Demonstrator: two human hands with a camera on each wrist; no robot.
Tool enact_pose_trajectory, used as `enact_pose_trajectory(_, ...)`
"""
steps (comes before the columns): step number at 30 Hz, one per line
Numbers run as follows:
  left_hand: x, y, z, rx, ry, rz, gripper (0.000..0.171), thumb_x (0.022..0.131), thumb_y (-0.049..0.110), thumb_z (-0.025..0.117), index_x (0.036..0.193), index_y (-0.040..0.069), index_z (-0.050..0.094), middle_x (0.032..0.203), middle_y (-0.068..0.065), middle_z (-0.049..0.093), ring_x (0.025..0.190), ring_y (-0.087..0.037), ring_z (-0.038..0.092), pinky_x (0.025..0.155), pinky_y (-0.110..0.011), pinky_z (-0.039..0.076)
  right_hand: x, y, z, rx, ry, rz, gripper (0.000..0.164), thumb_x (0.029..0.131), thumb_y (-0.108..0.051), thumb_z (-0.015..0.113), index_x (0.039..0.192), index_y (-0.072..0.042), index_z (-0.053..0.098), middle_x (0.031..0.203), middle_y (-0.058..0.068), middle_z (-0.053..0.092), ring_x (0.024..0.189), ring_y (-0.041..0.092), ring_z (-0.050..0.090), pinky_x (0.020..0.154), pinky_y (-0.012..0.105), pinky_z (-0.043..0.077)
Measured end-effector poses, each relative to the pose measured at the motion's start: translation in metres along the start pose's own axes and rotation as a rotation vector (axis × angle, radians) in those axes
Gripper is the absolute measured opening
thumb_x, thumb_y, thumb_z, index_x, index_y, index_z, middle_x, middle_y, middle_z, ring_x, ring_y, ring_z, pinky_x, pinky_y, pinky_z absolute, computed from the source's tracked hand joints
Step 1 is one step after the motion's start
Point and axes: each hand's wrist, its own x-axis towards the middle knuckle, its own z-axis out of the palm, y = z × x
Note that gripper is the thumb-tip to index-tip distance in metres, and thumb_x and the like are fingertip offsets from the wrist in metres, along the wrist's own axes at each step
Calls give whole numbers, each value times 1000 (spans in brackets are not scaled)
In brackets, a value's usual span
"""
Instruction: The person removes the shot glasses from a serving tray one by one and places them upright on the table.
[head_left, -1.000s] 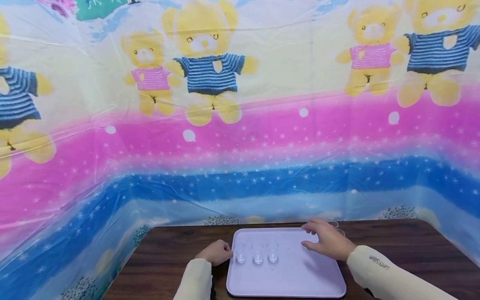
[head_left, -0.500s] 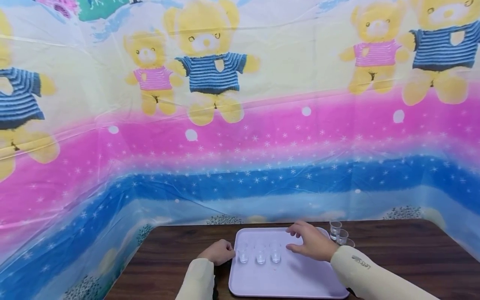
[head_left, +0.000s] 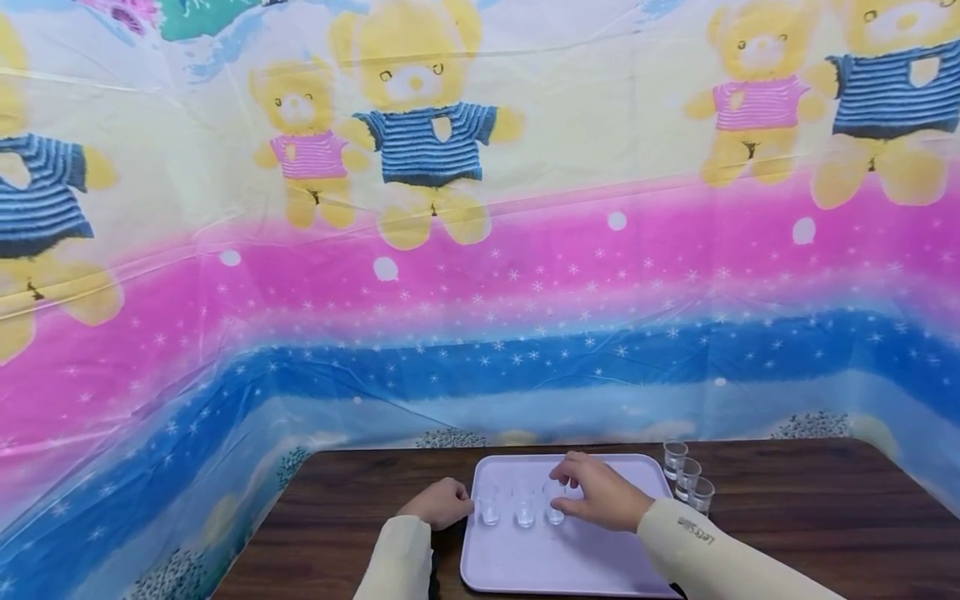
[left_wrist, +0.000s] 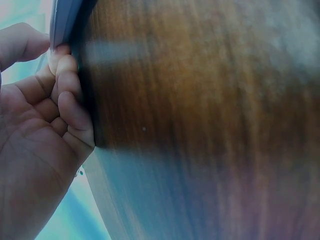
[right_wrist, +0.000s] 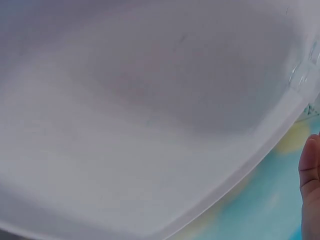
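Observation:
Three small clear shot glasses stand in a row on a pale lilac tray (head_left: 570,562): a left one (head_left: 490,510), a middle one (head_left: 524,512) and a right one (head_left: 554,514). My left hand (head_left: 437,503) pinches the tray's left rim; in the left wrist view its thumb and curled fingers (left_wrist: 67,65) meet at that edge. Over the tray, my right hand (head_left: 606,495) is at the right glass, thumb and fingers spread apart beside it. In the right wrist view only a bit of this hand (right_wrist: 311,175) shows, at the right edge.
Several more shot glasses (head_left: 687,478) stand in a slanting line on the dark wooden table (head_left: 795,500), just past the tray's right rim. A curtain printed with bears (head_left: 427,150) hangs behind the table and along its sides.
My right hand has moved left across the tray to the right glass, bringing the glasses on the table into view. The left hand stays on the rim.

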Motion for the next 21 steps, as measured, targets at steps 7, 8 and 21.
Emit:
enact_pose_trajectory(7,2,2,2,-4,-1,5,20,88,18,56,70,10,60,61,-2,51,54,-16,43,51,-31,35,-1,0,3,-16,42,-48,23,82,-21,73,97,-8,63,86,-6,51,78,9,51,70,28,46)
enact_pose_trajectory(8,3,2,2,-4,-1,4,20,88,18,56,70,10,60,61,-2,51,54,-16,43,51,-31,35,-1,0,3,-19,42,-42,23,82,-21,73,98,-8,62,86,-6,51,78,9,51,70,28,46)
enact_pose_trajectory(21,3,-1,1,-9,-11,-12,18,88,18,57,73,9,61,64,-3,53,55,-15,46,52,-30,37,-16,10,-24,-45,53,5,23,83,-20,73,100,-10,61,88,-6,52,82,17,53,69,30,45)
